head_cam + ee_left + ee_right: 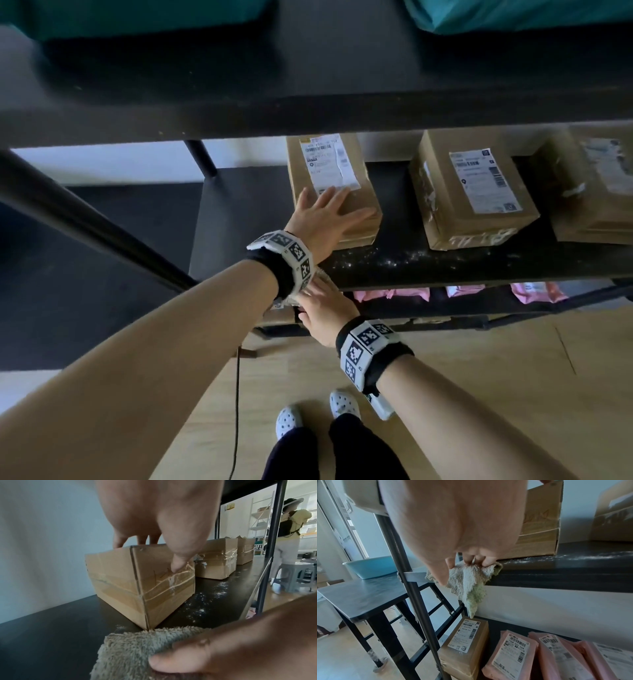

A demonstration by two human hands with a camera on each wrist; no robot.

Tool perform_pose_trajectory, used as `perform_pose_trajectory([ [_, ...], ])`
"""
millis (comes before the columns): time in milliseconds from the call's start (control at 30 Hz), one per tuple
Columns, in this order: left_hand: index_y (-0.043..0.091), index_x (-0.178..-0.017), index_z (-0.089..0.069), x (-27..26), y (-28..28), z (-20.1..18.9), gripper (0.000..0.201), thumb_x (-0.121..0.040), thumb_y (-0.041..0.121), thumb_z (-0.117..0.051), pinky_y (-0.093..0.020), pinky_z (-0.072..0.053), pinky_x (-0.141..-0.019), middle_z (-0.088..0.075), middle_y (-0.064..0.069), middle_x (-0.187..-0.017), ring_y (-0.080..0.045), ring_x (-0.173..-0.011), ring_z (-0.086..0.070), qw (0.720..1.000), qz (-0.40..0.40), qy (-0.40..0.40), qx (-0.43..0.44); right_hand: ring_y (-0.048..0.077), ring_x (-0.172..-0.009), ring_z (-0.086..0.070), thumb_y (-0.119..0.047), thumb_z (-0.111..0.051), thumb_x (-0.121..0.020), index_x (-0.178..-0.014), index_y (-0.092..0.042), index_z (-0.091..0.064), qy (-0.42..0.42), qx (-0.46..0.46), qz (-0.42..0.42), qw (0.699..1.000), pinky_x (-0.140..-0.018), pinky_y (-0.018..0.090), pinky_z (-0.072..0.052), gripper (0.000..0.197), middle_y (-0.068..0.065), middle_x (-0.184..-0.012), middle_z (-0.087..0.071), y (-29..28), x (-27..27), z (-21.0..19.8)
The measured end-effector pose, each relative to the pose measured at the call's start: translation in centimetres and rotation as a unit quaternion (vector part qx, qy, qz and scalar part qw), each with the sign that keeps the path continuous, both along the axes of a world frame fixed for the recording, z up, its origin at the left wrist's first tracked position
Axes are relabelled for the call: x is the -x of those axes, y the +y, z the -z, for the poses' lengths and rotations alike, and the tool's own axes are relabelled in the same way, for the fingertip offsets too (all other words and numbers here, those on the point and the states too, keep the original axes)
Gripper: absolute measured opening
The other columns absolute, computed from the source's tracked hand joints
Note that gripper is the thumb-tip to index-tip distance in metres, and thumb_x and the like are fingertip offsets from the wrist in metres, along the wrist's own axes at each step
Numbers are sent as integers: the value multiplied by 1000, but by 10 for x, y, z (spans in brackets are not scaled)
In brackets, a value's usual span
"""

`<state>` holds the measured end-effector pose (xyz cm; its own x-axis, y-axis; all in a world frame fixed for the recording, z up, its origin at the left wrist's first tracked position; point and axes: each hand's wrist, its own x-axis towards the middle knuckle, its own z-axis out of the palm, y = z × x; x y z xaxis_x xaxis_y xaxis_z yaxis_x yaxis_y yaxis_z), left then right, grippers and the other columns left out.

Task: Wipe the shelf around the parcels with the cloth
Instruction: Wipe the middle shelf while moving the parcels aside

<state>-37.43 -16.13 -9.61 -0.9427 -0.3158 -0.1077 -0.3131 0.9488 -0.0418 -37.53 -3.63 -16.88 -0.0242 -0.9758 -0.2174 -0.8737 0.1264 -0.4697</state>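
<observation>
On the black middle shelf (239,212) stand three taped cardboard parcels. My left hand (329,212) lies on the leftmost parcel (325,157), fingers spread straight over its top. In the left wrist view its thumb (178,561) presses the taped front face of that parcel (116,577). My right hand (322,308) grips a fluffy grey-green cloth (467,581) at the shelf's front edge, just before the parcel's near corner. The cloth (137,646) lies partly on the shelf and partly hangs below it. White dust (394,257) speckles the shelf in front of the parcels.
Two more parcels (472,192) (596,185) stand to the right. Pink mailers (510,655) and a brown parcel (465,646) lie on the lower shelf. An upper shelf (308,109) overhangs. A dark post (85,219) and a side table with a blue basin (368,568) stand left. A person (288,534) stands far right.
</observation>
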Motion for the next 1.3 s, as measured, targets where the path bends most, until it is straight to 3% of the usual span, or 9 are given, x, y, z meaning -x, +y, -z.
perform_pose_trajectory([
  [133,47,-142,-5,-8,-13,-3,88,-83,21,-65,-63,-22,-111,-18,-8,-155,-32,-142,-21,1000,-6,-9,19,22,-149,-7,5,-45,-90,-149,-21,-22,38,3,9,999,-122,38,-5,69,6,-161,-10,0,-5,-2],
  [400,53,-140,7,-32,-41,-9,103,-80,8,-64,-62,-23,-111,-18,-11,-154,-33,-141,-20,998,-28,-24,49,20,-149,1,-26,-42,-98,-152,-22,-10,62,-26,1,998,-122,35,3,62,1,-162,1,-9,-12,-5],
  [533,46,-143,-6,-38,-41,-10,78,-89,16,-53,-64,-23,-109,-22,-10,-152,-30,-141,-20,997,-71,8,14,23,-149,-12,-34,-36,-99,-149,-15,-21,39,-13,76,996,-122,38,-6,56,8,-160,-13,8,24,-12],
  [667,31,-143,-26,-43,-39,-14,51,-95,34,-41,-64,-23,-109,-28,-9,-151,-29,-141,-22,984,-149,65,-70,22,-149,1,-39,-28,-101,-152,-14,-8,63,-94,179,977,-122,37,0,60,9,-162,2,28,60,-10],
  [867,28,-142,-32,-67,-42,-15,48,-95,18,-39,-52,-30,-112,-23,-10,-153,-32,-139,-25,962,-223,105,-117,22,-149,9,-49,-28,-97,-152,-21,-3,15,-134,207,969,-120,39,5,67,2,-161,12,-4,26,-14],
  [1033,32,-144,-25,-77,-37,-16,59,-93,6,-37,-47,-43,-103,-8,-13,-157,-36,-138,-29,935,-285,104,-184,24,-141,-32,-26,-48,-94,-151,-16,-14,-91,-21,325,941,-117,37,-28,67,8,-158,-23,-23,31,-28],
  [1100,31,-144,-26,-77,-37,-16,62,-91,1,-35,-41,-44,-100,-19,-13,-155,-36,-132,-39,906,-319,134,-243,25,-104,-64,-12,-50,-91,-151,-24,-12,-228,22,375,898,-85,32,-55,72,7,-139,-49,-35,39,-42],
  [1167,26,-144,-32,-78,-36,-17,62,-89,-4,-34,-33,-41,-99,-36,-11,-147,-31,-127,-45,886,-327,170,-283,32,-88,-67,-5,-47,-87,-149,-29,-18,-295,25,375,879,-73,39,-57,72,7,-110,-64,-47,44,-50],
  [1300,15,-141,-40,-85,-38,-24,56,-88,-5,-34,-30,-38,-103,-40,-8,-145,-27,-127,-45,863,-356,212,-288,38,-111,-60,-4,-44,-84,-145,-29,-23,-315,9,350,882,-90,48,-51,69,8,-126,-60,-57,39,-51],
])
